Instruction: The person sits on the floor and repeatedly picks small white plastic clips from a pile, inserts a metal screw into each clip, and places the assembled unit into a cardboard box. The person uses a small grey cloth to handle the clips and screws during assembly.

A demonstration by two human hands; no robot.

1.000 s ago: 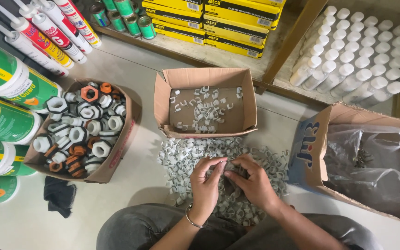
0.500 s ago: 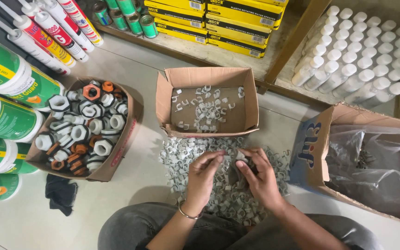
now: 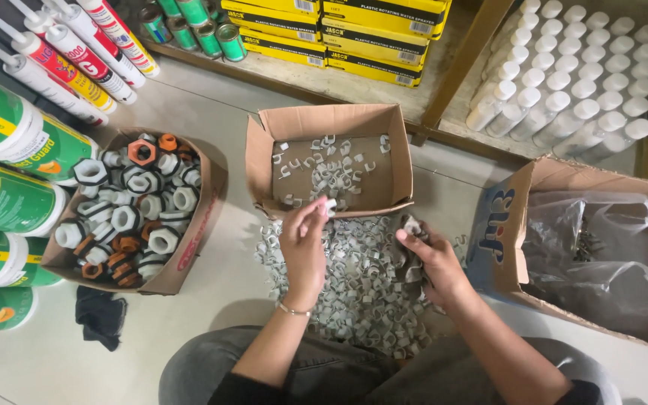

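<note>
A heap of small grey plastic clips [image 3: 361, 281] lies on the floor in front of my knees. My left hand [image 3: 303, 244] pinches one grey clip [image 3: 330, 205] at the front lip of an open cardboard box [image 3: 329, 121] that holds more of the same clips. My right hand [image 3: 430, 255] rests on the right side of the heap, fingers closed around a few clips, with one sticking up near my fingertips.
A box of white and orange plastic nuts [image 3: 130, 206] stands at the left, a dark cloth [image 3: 101, 315] below it. Green-and-white sealant cartridges [image 3: 9, 202] lie further left. A carton with a plastic bag [image 3: 601, 247] stands at the right; white tubes [image 3: 571, 75] and yellow boxes [image 3: 339, 22] behind.
My hands were together over the heap; my left hand has risen with a clip to the box's front edge and my right hand has shifted right on the heap.
</note>
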